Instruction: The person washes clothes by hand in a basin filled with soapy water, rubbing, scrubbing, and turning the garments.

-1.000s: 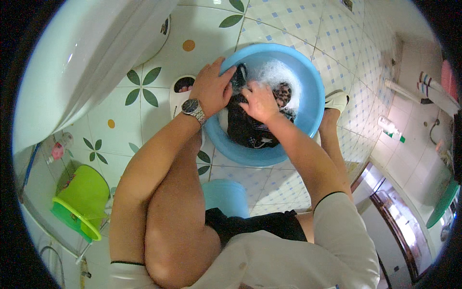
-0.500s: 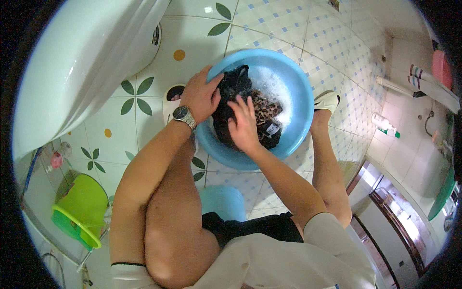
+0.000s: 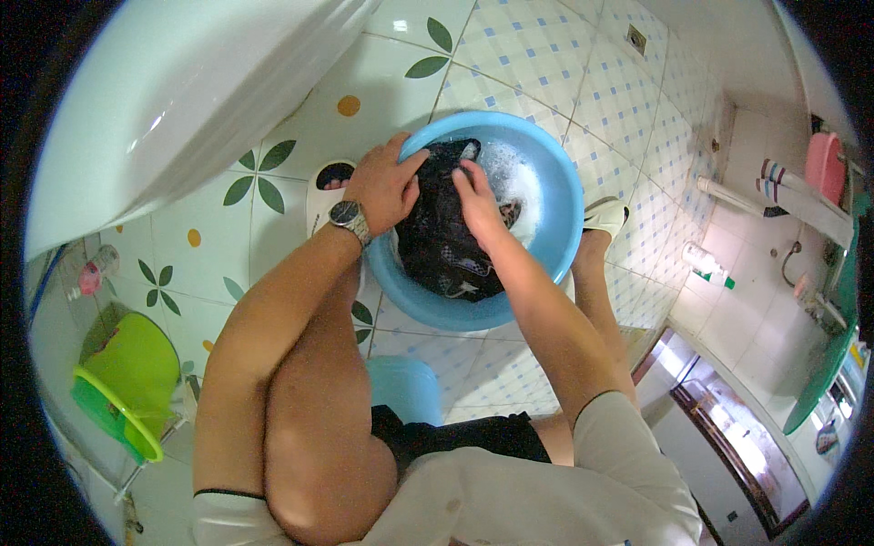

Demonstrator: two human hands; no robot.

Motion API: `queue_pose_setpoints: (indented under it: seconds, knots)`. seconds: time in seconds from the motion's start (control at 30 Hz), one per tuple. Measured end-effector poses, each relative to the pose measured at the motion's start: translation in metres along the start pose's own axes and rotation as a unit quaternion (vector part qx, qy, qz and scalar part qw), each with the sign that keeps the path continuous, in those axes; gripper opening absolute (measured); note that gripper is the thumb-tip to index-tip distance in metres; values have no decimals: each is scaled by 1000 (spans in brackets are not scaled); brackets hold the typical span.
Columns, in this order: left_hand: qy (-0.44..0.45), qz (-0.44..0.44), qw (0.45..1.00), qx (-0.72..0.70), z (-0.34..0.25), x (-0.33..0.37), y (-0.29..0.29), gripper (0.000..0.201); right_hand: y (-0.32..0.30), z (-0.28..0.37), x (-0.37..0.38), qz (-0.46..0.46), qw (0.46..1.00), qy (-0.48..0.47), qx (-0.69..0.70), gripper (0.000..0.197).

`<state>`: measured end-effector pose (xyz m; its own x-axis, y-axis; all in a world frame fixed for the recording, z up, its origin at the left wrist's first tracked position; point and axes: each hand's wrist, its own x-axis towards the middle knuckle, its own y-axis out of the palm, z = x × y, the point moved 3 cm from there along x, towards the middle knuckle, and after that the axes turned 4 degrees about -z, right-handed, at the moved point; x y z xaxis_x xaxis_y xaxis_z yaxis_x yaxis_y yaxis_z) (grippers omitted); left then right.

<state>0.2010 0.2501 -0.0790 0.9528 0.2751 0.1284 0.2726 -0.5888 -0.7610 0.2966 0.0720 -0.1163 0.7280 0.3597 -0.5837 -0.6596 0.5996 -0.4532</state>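
A round light-blue basin stands on the tiled floor between my feet. In it lies a wet, bunched black garment with sheer or lacy patches. White suds float on its right side, and a scrap of leopard-print cloth shows beside my wrist. My left hand, with a metal-band watch above it, reaches over the basin's left rim, fingers curled at the garment's edge. My right hand grips the garment's upper part, thumb and forefinger close together, other fingers mostly hidden.
A light-blue stool is beneath me. At left stand a white bathtub and a lime-green bucket. A white bottle with a green cap is at the right wall, and a floor drain lies far off.
My right hand has gone from spread fingers to a closed grip. The black garment now covers most of the leopard-print cloth and the white tag. My left hand stays near the rim.
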Motion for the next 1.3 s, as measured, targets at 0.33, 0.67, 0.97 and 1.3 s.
queue_pose_setpoints:
  seconds: [0.33,0.67,0.97,1.3]
  knots:
    - [-31,32,999,-27,1,1,2,39,-59,-78,-6,-3,909,1,-417,55]
    - [-13,13,1000,-9,7,-4,9,38,-46,9,-75,64,971,158,170,39]
    - [-7,-6,1000,-5,5,-4,5,38,-144,95,-164,15,981,128,144,41]
    - [-18,20,999,-39,0,2,6,41,-279,99,-215,-40,981,-69,175,47]
